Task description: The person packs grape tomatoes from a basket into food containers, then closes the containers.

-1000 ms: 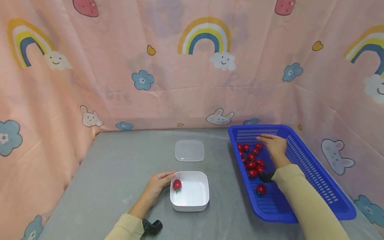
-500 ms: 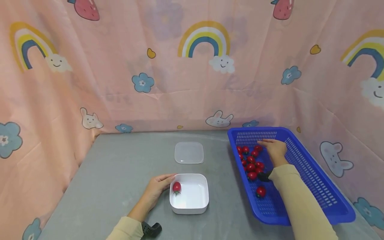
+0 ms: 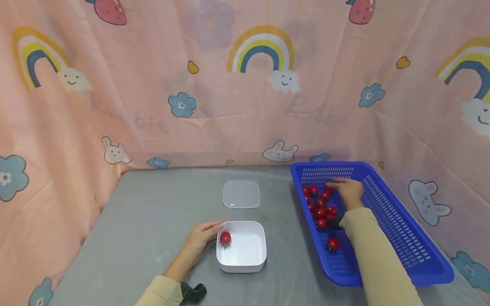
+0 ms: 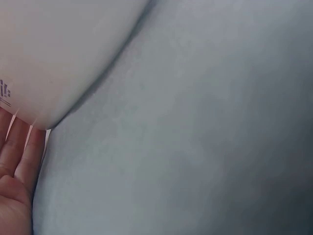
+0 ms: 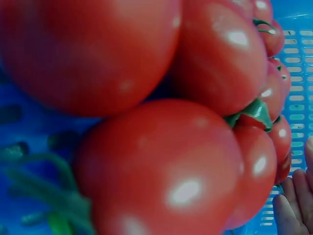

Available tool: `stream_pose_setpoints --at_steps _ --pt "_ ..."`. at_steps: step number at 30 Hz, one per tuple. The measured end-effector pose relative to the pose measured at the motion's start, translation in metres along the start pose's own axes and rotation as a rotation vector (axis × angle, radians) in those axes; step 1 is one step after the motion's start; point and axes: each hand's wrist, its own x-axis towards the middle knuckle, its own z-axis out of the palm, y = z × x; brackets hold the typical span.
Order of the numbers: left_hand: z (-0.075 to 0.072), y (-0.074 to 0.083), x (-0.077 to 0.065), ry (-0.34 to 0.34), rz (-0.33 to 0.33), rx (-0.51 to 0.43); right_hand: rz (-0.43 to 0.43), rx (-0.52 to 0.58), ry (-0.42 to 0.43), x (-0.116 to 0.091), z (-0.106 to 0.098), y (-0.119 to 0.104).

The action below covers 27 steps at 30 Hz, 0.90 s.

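Note:
A white square container point(image 3: 249, 250) stands on the table with one red cherry tomato point(image 3: 225, 238) at its left side. My left hand point(image 3: 199, 242) holds its back left corner, thumb at the rim; in the left wrist view, fingers point(image 4: 32, 152) lie along the outer wall. Several cherry tomatoes point(image 3: 320, 213) sit along the left side of the blue basket point(image 3: 394, 216). Inside the basket, my right hand point(image 3: 348, 191) reaches over the farthest ones, fingertips right at a cherry tomato point(image 3: 328, 188). In the right wrist view its fingers point(image 5: 299, 193) show beside the tomato cluster.
A clear flat lid point(image 3: 241, 194) lies on the grey table point(image 3: 172, 195) behind the white container. One cherry tomato point(image 3: 333, 244) sits apart near the basket's front. A pink patterned curtain point(image 3: 153, 123) closes off the back and sides.
My right hand has lowered slightly toward the farthest tomatoes in the basket. The left hand stays at the white container. The head view has tilted up a little.

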Motion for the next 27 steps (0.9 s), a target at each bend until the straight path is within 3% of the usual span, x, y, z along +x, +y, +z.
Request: stream_pose_setpoints --at_steps 9,19,27 --pt "0.001 -0.0006 0.0002 0.001 -0.001 -0.009 -0.036 -0.138 -0.041 -0.0023 -0.0012 0.0007" --pt "-0.0011 -0.0021 0.0015 -0.015 0.002 -0.005 -0.097 -0.137 -0.054 -0.0017 0.004 0.0032" --pt "-0.0011 -0.0018 0.0009 -0.003 -0.003 -0.014 -0.166 -0.203 -0.043 0.0002 0.0057 0.0041"
